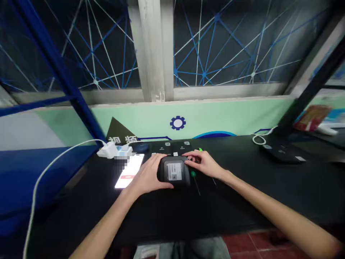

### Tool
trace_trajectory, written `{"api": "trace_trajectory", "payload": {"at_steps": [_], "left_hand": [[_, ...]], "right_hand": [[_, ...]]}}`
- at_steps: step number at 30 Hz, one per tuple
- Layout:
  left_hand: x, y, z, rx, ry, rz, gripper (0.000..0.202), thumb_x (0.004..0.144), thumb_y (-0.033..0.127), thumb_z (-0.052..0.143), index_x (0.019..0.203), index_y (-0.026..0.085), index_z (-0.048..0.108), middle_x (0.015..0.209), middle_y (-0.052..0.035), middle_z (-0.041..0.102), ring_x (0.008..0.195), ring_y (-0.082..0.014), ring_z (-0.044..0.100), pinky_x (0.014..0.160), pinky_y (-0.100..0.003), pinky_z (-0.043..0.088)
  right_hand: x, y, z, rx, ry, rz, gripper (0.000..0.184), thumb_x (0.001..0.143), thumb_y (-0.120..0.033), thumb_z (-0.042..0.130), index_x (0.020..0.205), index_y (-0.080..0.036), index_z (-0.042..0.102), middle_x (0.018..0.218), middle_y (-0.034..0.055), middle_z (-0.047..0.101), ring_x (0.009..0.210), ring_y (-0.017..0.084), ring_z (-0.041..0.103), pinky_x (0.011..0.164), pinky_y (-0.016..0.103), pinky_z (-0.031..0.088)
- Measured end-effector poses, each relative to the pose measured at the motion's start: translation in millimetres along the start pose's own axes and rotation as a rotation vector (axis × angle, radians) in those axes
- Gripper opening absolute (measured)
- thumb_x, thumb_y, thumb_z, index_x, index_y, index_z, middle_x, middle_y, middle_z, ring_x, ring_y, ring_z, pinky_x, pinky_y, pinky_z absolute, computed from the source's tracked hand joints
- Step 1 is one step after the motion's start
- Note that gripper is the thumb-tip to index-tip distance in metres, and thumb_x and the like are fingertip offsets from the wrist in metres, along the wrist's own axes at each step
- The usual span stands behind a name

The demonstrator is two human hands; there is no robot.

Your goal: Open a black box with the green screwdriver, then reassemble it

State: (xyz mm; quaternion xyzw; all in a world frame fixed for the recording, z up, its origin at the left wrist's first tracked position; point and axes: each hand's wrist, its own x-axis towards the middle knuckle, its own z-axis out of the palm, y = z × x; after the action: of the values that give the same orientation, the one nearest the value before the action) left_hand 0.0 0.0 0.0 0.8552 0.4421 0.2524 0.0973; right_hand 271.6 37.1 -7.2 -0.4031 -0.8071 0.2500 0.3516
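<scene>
A small black box-shaped device point(174, 172) with a white label on top lies on the black table point(242, 194). My left hand point(151, 175) grips its left side, thumb along the near edge. My right hand point(204, 162) rests on its far right corner, fingers curled on the device. A thin screwdriver with a green tip point(194, 178) lies on the table just right of the device, under my right wrist.
A lit white phone point(130, 170) lies left of my left hand. Behind it sit a white charger point(108, 150) with a long white cable and several small flat parts point(175, 147). A black lamp base point(283, 153) stands far right. A window with blue netting is behind.
</scene>
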Motion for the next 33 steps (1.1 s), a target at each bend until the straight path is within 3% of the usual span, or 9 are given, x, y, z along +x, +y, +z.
{"api": "trace_trajectory", "payload": {"at_steps": [4, 8, 12, 20, 25, 29, 33], "left_hand": [[0.2, -2.9, 2.7, -0.018, -0.037, -0.059, 0.092, 0.06, 0.066, 0.078, 0.135, 0.027, 0.043, 0.135, -0.0091, 0.051, 0.124, -0.0359, 0.048, 0.097, -0.046, 0.044], [0.1, -7.1, 6.4, -0.061, -0.103, -0.141, 0.085, 0.063, 0.068, 0.075, 0.131, 0.026, 0.047, 0.13, -0.0094, 0.054, 0.118, -0.0353, 0.052, 0.092, -0.044, 0.047], [-0.8, -10.1, 9.6, -0.076, -0.148, -0.168, 0.079, 0.066, 0.069, 0.072, 0.128, 0.026, 0.049, 0.128, -0.0083, 0.055, 0.118, -0.034, 0.053, 0.091, -0.042, 0.047], [-1.0, -8.6, 8.5, -0.079, -0.166, -0.151, 0.074, 0.072, 0.07, 0.066, 0.128, 0.026, 0.05, 0.129, -0.0081, 0.054, 0.115, -0.03, 0.055, 0.092, -0.039, 0.048], [-3.7, -9.2, 6.4, -0.05, -0.182, -0.124, 0.075, 0.079, 0.071, 0.059, 0.139, 0.027, 0.045, 0.137, -0.0075, 0.051, 0.121, -0.0294, 0.054, 0.096, -0.038, 0.046], [-5.2, -10.3, 7.4, -0.011, -0.18, -0.111, 0.065, 0.091, 0.066, 0.046, 0.143, 0.027, 0.041, 0.14, -0.0074, 0.05, 0.124, -0.028, 0.053, 0.099, -0.038, 0.044], [-4.7, -10.3, 10.3, 0.042, -0.14, -0.097, 0.049, 0.102, 0.051, 0.029, 0.141, 0.026, 0.043, 0.137, -0.0059, 0.054, 0.127, -0.0242, 0.05, 0.105, -0.037, 0.04]], "right_hand": [[-2.5, -3.3, -4.0, -0.08, 0.079, -0.029, 0.029, 0.092, -0.04, 0.058, 0.105, -0.019, 0.073, 0.08, 0.0033, 0.068, 0.06, 0.013, 0.051, 0.058, 0.025, 0.042], [-1.9, -3.6, -22.3, -0.285, 0.165, -0.004, 0.024, 0.092, -0.035, 0.055, 0.095, -0.02, 0.072, 0.076, 0.0021, 0.069, 0.059, 0.014, 0.054, 0.059, 0.026, 0.04], [-1.8, -3.1, -34.0, -0.438, 0.101, 0.085, 0.026, 0.09, -0.036, 0.054, 0.076, -0.02, 0.069, 0.063, -0.0004, 0.064, 0.054, 0.014, 0.055, 0.054, 0.026, 0.035], [-6.8, -8.6, -13.3, -0.64, -0.099, 0.193, 0.027, 0.083, -0.038, 0.062, 0.061, -0.022, 0.064, 0.057, -0.0002, 0.064, 0.056, 0.016, 0.057, 0.052, 0.025, 0.028], [-5.4, -8.8, -25.5, -0.712, -0.032, 0.255, 0.028, 0.084, -0.036, 0.056, 0.061, -0.021, 0.059, 0.06, 0.0011, 0.063, 0.058, 0.016, 0.057, 0.052, 0.026, 0.026], [-4.3, 2.4, -39.7, -0.836, 0.043, 0.374, 0.024, 0.083, -0.041, 0.055, 0.071, -0.02, 0.058, 0.063, 0.0035, 0.061, 0.061, 0.02, 0.058, 0.053, 0.027, 0.027], [-5.3, 18.2, -40.0, -0.832, 0.059, 0.46, 0.045, 0.083, -0.051, 0.056, 0.111, -0.017, 0.055, 0.076, 0.0098, 0.065, 0.068, 0.028, 0.063, 0.055, 0.03, 0.033]]}}
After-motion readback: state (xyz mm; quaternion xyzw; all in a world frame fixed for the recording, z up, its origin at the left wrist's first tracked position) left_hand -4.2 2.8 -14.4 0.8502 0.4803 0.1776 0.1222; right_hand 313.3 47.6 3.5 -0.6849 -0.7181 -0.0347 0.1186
